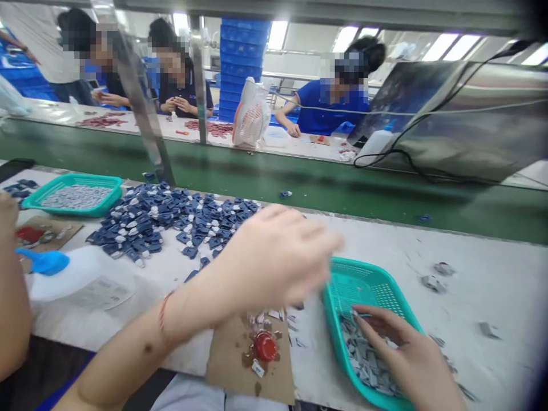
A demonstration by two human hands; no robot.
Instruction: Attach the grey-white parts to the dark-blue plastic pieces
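Note:
My left hand (285,254), with a red string around the wrist, is raised over the table left of a green plastic basket (396,291). Motion blurs its fingers, so I cannot tell what they hold. Inside the basket, my right hand (406,348) has thumb and forefinger pinched on a small grey piece (354,312). Many similar loose grey pieces (370,359) lie beneath it. Below my left hand is a brown cardboard sheet (226,359) bearing a red cap-like item (265,346), wet brown spots and a small light piece (257,368).
A heap of dark blue parts with white tips (145,217) spreads leftward, beside another green basket (92,210). A white bottle with blue nozzle (85,279) lies near a neighbour's arm (12,297). Scattered grey pieces (433,283) lie right. Metal posts (199,80) and co-workers (334,103) are beyond.

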